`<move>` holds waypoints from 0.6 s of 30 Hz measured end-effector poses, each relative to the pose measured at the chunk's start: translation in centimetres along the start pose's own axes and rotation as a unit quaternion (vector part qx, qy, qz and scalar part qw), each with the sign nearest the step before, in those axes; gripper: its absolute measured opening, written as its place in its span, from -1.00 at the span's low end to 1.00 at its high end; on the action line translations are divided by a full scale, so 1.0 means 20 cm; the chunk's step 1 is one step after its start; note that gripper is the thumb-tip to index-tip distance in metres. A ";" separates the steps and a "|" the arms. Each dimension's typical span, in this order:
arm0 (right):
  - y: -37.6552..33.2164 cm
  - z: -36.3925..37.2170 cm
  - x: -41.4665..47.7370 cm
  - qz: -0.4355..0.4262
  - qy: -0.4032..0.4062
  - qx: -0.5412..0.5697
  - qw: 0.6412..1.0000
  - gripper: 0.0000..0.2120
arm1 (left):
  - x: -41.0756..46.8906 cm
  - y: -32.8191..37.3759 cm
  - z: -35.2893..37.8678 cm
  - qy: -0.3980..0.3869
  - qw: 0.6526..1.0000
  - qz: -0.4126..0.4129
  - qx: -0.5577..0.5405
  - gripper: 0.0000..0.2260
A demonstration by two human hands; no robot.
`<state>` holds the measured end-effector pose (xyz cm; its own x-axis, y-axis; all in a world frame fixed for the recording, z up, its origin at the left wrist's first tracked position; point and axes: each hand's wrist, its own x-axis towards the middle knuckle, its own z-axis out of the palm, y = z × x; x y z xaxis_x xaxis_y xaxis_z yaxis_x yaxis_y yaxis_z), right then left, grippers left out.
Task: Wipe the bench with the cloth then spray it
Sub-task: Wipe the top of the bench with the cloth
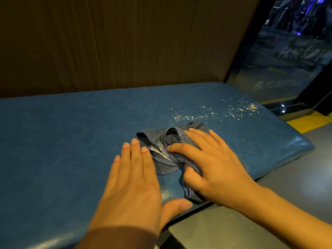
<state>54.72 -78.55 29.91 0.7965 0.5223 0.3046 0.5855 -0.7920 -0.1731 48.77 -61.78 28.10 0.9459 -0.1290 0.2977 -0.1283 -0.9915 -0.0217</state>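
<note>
Crumbs [213, 113], pale and scattered, lie at about one o'clock from my right hand [212, 164], in a band running left-to-right across the blue padded vinyl bench [71, 133]. That hand presses flat, fingers spread, on the crumpled grey-blue woven cloth [161, 151], thumb tucked into a fold. My left hand [133, 180] rests open and empty on the bench at the cloth's nine o'clock side, fingertips touching its edge. I judge the right hand nearer, so the next stroke should push up and rightward.
</note>
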 end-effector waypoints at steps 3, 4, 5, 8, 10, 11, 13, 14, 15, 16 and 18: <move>0.04 -0.01 0.03 0.015 -0.002 0.003 1.000 -0.56 | 0.05 0.07 0.06 -0.046 0.998 -0.015 -0.033 0.01; 0.04 0.00 0.04 0.014 -0.001 0.000 1.000 -0.55 | 0.06 0.08 0.07 -0.053 0.998 -0.015 -0.042 0.02; 0.04 0.00 0.05 0.009 -0.002 -0.006 1.000 -0.54 | 0.06 0.09 0.08 -0.053 0.997 -0.015 -0.049 0.02; 0.01 0.02 0.13 -0.003 -0.022 -0.010 1.000 -0.50 | 0.06 0.10 0.09 -0.036 0.997 -0.022 -0.071 -0.01; -0.02 0.03 0.24 0.005 -0.051 0.007 0.999 -0.47 | 0.07 0.10 0.10 -0.015 0.997 -0.024 -0.078 -0.08; -0.03 0.05 0.30 0.010 -0.060 0.014 0.998 -0.48 | 0.07 0.10 0.10 -0.009 0.996 -0.023 -0.082 -0.10; -0.03 0.09 0.44 0.013 -0.073 0.015 0.997 -0.49 | 0.08 0.09 0.12 0.001 0.997 -0.018 -0.078 -0.11; -0.03 0.11 0.51 0.012 -0.076 0.010 0.997 -0.50 | 0.08 0.09 0.13 0.006 0.997 -0.016 -0.074 -0.11; -0.02 0.13 0.58 0.012 -0.076 0.005 0.997 -0.53 | 0.08 0.09 0.13 0.007 0.997 -0.015 -0.070 -0.11; -0.01 0.15 0.64 0.014 -0.075 0.004 0.997 -0.56 | 0.08 0.09 0.13 0.007 0.998 -0.014 -0.068 -0.11; 0.01 0.19 0.75 0.025 -0.072 0.006 0.997 -0.59 | 0.08 0.09 0.14 0.006 0.997 -0.013 -0.073 -0.11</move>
<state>67.38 -69.62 30.99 0.8380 0.5226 0.1569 0.5451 -0.8151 -0.1962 50.97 -63.91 25.83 0.9462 -0.1016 0.3072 -0.1459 -0.9814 0.1246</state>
